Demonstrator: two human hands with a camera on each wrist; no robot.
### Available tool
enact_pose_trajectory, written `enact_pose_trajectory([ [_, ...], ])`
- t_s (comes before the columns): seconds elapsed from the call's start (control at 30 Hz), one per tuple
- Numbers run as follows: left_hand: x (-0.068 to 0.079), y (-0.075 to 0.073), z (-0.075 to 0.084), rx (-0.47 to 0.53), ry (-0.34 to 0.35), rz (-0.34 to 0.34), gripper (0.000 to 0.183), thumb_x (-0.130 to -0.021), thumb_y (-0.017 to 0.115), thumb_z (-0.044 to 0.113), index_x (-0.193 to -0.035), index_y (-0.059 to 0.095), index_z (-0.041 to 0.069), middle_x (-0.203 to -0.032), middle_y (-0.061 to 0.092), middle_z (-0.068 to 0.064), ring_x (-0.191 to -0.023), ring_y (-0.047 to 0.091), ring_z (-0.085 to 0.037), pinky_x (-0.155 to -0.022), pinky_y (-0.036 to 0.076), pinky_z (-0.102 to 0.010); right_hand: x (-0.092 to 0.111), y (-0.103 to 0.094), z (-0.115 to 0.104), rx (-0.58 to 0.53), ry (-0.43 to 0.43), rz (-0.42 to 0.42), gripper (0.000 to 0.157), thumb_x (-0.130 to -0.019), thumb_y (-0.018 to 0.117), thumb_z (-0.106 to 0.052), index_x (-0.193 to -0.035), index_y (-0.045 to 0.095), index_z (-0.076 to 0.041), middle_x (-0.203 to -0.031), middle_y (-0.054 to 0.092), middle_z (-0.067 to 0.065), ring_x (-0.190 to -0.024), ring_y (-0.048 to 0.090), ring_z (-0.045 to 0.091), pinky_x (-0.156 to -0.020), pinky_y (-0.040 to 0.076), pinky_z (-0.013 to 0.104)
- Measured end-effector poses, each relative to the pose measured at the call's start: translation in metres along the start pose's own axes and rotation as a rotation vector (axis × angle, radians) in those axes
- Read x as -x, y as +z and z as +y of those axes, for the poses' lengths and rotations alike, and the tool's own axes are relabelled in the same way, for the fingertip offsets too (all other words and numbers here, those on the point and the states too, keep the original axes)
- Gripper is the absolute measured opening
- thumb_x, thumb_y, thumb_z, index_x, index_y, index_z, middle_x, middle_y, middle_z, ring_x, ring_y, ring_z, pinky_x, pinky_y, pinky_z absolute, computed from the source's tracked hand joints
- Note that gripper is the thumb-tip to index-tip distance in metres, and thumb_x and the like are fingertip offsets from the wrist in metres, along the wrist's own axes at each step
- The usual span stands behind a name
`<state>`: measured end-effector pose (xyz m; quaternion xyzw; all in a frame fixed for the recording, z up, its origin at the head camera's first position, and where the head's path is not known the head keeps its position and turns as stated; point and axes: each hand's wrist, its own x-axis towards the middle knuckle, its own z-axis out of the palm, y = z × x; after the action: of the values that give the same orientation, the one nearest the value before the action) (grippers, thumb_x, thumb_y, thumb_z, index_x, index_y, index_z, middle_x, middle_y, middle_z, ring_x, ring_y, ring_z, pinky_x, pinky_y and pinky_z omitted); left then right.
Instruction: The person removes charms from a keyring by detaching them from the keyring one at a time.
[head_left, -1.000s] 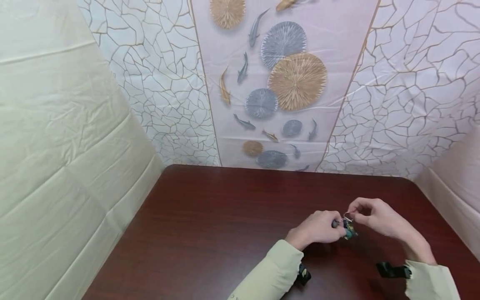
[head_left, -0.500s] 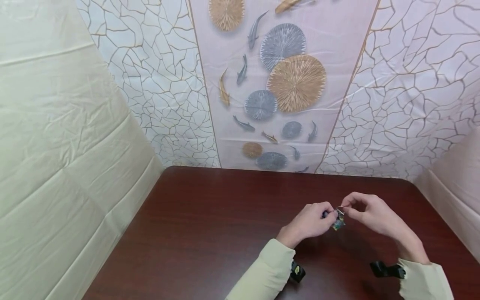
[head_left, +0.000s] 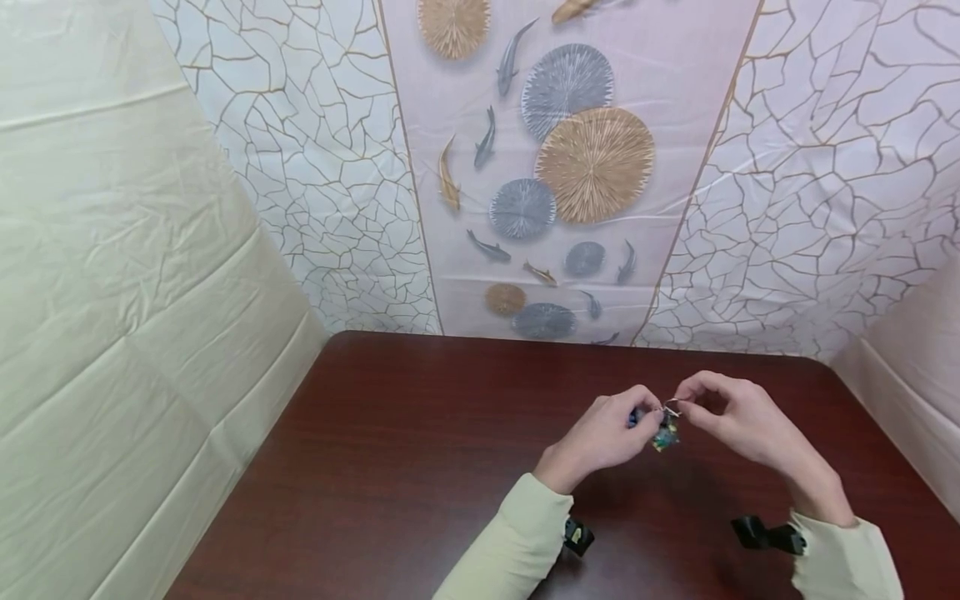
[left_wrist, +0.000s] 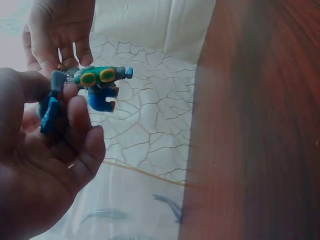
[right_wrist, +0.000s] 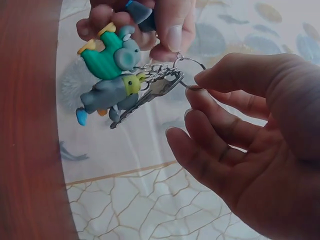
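Between thumb and forefinger my right hand [head_left: 757, 421] pinches a thin metal key ring [right_wrist: 197, 63]. A silver key [right_wrist: 159, 89] and short chains hang from that ring. On the chains dangle small rubbery animal figures, one in green [right_wrist: 100, 62] with yellow feet and one grey with a yellow neck [right_wrist: 112, 92]. My left hand [head_left: 603, 432] grips the bunch from the other side, its thumb tip right at the ring's small link. Another blue-grey figure [left_wrist: 50, 112] sits within the left fingers, partly hidden. Both hands hold the bunch above the table.
A dark red-brown table [head_left: 420, 458] lies under the hands. Behind it hangs a patterned cloth [head_left: 525, 250] with fish and round leaves, and a pale cloth [head_left: 135, 333] borders the left side. Black straps [head_left: 768, 535] hang at both wrists.
Both hands have moved left and a little farther up over the table with the bunch. The right hand keeps its pinch on the ring, and the left hand keeps its hold.
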<state>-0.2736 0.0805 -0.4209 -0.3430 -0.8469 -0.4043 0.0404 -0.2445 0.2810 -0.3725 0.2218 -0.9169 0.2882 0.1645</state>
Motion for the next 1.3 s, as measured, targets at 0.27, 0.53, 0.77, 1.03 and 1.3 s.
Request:
enact_pose_trajectory([
  [0.27, 0.007, -0.015, 0.003, 0.031, 0.088, 0.031, 0.011, -0.102, 0.051, 0.025, -0.105, 0.061, 0.021, -0.08, 0.061, 0.013, -0.062, 0.049, 0.006, -0.059, 0.041, -0.006, -0.003, 0.002, -0.014, -0.006, -0.089, 0.1, 0.023, -0.08, 0.075, 0.001, -0.089, 0.068, -0.019, -0.077, 0.062, -0.012, -0.07, 0.053, -0.006, -0.062, 0.043, 0.008],
  [0.53, 0.011, -0.027, 0.008, 0.025, 0.158, 0.078, 0.009, -0.1, 0.053, 0.021, -0.102, 0.062, 0.019, -0.079, 0.061, 0.013, -0.065, 0.048, 0.008, -0.061, 0.04, -0.004, -0.006, 0.007, -0.027, -0.036, -0.076, 0.146, 0.026, -0.081, 0.073, 0.004, -0.089, 0.063, -0.019, -0.077, 0.061, -0.011, -0.068, 0.053, -0.004, -0.062, 0.045, 0.008],
  [0.77, 0.017, -0.038, 0.014, 0.03, 0.186, 0.07, 0.01, -0.1, 0.053, 0.021, -0.103, 0.062, 0.018, -0.081, 0.061, 0.011, -0.066, 0.048, 0.007, -0.063, 0.041, -0.004, -0.007, 0.009, -0.036, -0.093, -0.068, 0.156, 0.026, -0.081, 0.072, 0.005, -0.09, 0.062, -0.017, -0.076, 0.061, -0.01, -0.066, 0.055, -0.003, -0.06, 0.046, 0.01],
  [1.03, 0.022, -0.048, 0.015, 0.016, 0.222, 0.085, 0.009, -0.099, 0.054, 0.019, -0.102, 0.062, 0.017, -0.08, 0.061, 0.01, -0.066, 0.048, 0.006, -0.062, 0.041, -0.005, -0.008, 0.01, -0.045, -0.183, -0.105, 0.164, 0.028, -0.079, 0.074, 0.007, -0.09, 0.064, -0.017, -0.078, 0.063, -0.008, -0.068, 0.058, -0.002, -0.06, 0.048, 0.011],
  [1.3, 0.029, -0.056, 0.015, -0.015, 0.273, 0.093, 0.008, -0.099, 0.055, 0.017, -0.103, 0.061, 0.013, -0.083, 0.062, 0.006, -0.066, 0.049, 0.003, -0.063, 0.041, -0.005, -0.009, 0.011, -0.051, -0.183, -0.112, 0.171, 0.029, -0.079, 0.076, 0.004, -0.091, 0.065, -0.019, -0.079, 0.064, -0.008, -0.069, 0.059, -0.001, -0.059, 0.047, 0.011],
])
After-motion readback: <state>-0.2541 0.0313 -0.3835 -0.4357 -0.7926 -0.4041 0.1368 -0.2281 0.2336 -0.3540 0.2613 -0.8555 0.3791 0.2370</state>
